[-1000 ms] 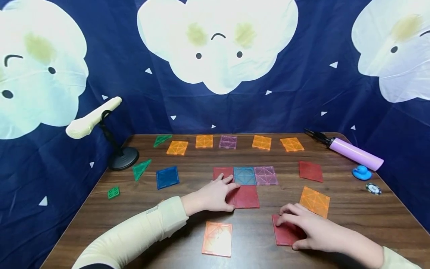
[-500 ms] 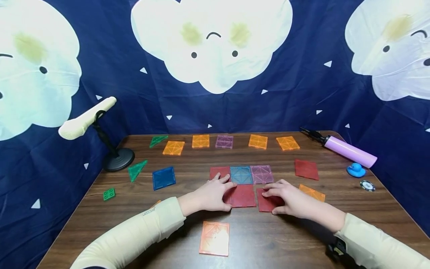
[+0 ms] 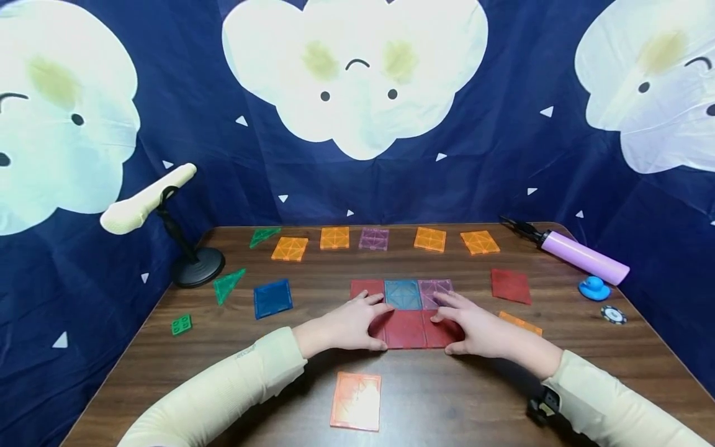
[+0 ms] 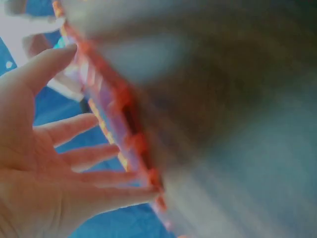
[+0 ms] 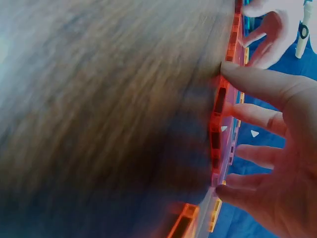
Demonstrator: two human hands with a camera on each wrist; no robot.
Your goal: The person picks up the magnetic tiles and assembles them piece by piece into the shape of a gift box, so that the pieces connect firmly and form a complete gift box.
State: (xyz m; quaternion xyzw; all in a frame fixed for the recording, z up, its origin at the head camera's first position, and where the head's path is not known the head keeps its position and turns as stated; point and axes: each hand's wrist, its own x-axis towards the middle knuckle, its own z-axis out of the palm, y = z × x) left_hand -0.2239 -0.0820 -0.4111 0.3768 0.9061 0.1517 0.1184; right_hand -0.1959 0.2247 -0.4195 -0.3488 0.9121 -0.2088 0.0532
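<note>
Two rows of translucent magnetic tiles lie together mid-table. The back row has a red tile [image 3: 360, 286], a teal tile [image 3: 402, 295] and a purple tile [image 3: 429, 289]. In front is a row of red tiles, with a middle red tile [image 3: 404, 329]. My left hand [image 3: 347, 324] rests on the row's left end, fingers spread, thumb by the front edge. My right hand [image 3: 481, 328] holds the right-end red tile [image 3: 440, 335], thumb at its near edge and index finger over it. Both wrist views show the red tile edges [image 5: 216, 124] low against the table.
An orange tile [image 3: 355, 402] lies in front. Blue [image 3: 272, 299], green triangular [image 3: 228, 285] and other tiles surround the group. A black stand [image 3: 198, 267], lilac pump [image 3: 583, 256], rubber duck [image 3: 594, 288] and poker chip [image 3: 613, 315] stand or lie towards the sides.
My right hand has slid the red tile from the right, leftward and away from me, up against the middle red tile. My left hand has stayed in place on the row.
</note>
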